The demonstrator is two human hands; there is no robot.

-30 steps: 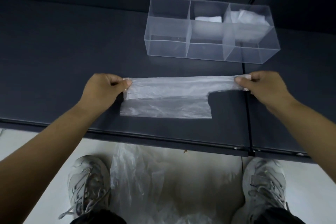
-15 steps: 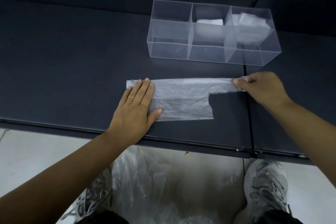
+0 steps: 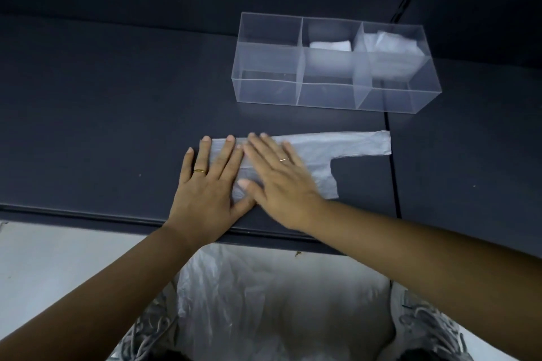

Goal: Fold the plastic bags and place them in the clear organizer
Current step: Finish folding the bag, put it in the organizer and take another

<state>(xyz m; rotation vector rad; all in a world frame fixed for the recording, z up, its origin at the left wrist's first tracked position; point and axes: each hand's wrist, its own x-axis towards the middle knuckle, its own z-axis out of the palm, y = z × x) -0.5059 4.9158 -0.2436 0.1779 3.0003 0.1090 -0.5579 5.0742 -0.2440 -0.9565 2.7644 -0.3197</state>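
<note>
**Head view: both hands flat on the bag at the desk's near edge**

I see the bag [image 3: 352, 146] lying flat on the dark desk [image 3: 102, 111], close to its near edge and in front of the organizer [image 3: 322, 91], apart from it. The bag is a long strip. Its wider body is under the hands, and a narrow handle strip reaches right as far as the seam [image 3: 391, 184] between the desk panels.

The left hand [image 3: 205, 184] is spread palm down on the bag's left end, fingers straight and gripping nothing. Its outer fingers rest on the bare desk just past the bag's edge. A gold ring [image 3: 199, 171] shows on one finger.

The right hand [image 3: 281, 184] is also palm down with straight fingers, pressed on the bag's middle right beside the left hand. It looks blurred, so I cannot tell whether the two hands touch or overlap.

The organizer has three compartments in a row. The middle one holds a folded bag [image 3: 330, 45], white and compact, and the right one holds a looser bag [image 3: 390, 44].

Below the desk edge, a heap [image 3: 278, 302] of clear plastic lies on the floor between two grey shoes [image 3: 425, 325].
</note>
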